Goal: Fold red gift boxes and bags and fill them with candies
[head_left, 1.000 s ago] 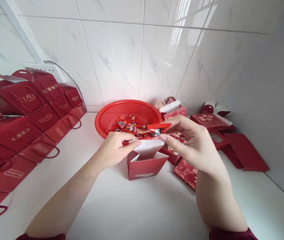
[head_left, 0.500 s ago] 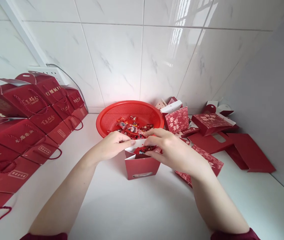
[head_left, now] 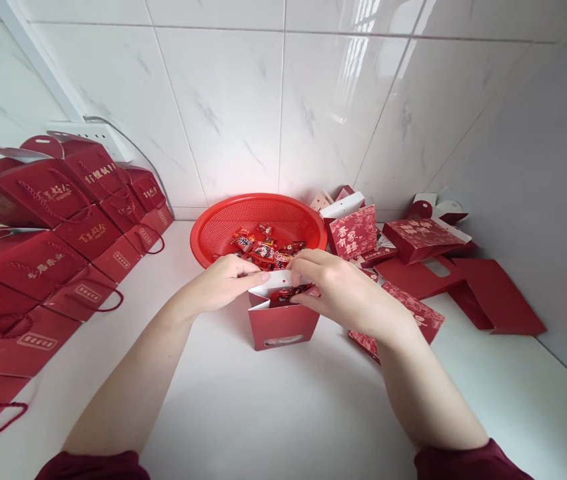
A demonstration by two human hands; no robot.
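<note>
A small red paper gift box (head_left: 283,325) stands upright on the white table, its top open and an oval handle slot low on the side facing me. Wrapped candies (head_left: 287,293) show inside it. My left hand (head_left: 223,283) pinches the back left rim between thumb and fingers. At the right of the opening, my right hand (head_left: 330,283) is closed round the box's rim, fingers bent over the back edge and thumb near the candies; its fingertips are partly hidden. Just behind the box is a red plastic basket (head_left: 213,223) with loose wrapped candies (head_left: 263,248).
Several finished-looking red boxes with rope handles (head_left: 83,233) are stacked along the left. To the right lie patterned red boxes (head_left: 354,233) and flattened red cartons (head_left: 498,293). A white power strip (head_left: 106,137) sits by the tiled wall (head_left: 233,93).
My right hand's fingers have drawn closer together at the box's rim, and its thumb has shifted up. My left hand keeps its pinch. The view has tilted down slightly.
</note>
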